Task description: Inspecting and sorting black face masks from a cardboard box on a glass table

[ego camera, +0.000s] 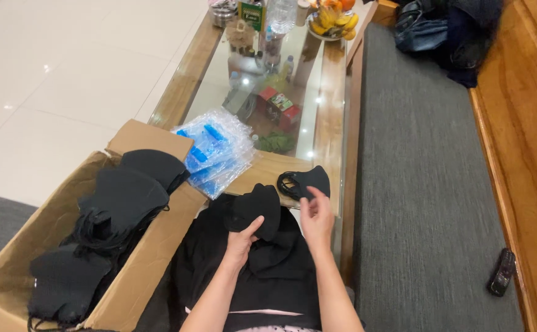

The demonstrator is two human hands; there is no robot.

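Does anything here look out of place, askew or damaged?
One thing: a dark phone lies alone at the far edge of the grey cushion, against the wooden frame. The cardboard box of black masks also has a bent, sagging flap. Nothing is spilled.

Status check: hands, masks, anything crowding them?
Left hand grips a black mask over the lap. Right hand fingers another black mask on the table edge. Clear bags and cardboard box close left.

left hand [239, 243] holding black mask [255, 211], cardboard box [151, 246] beside
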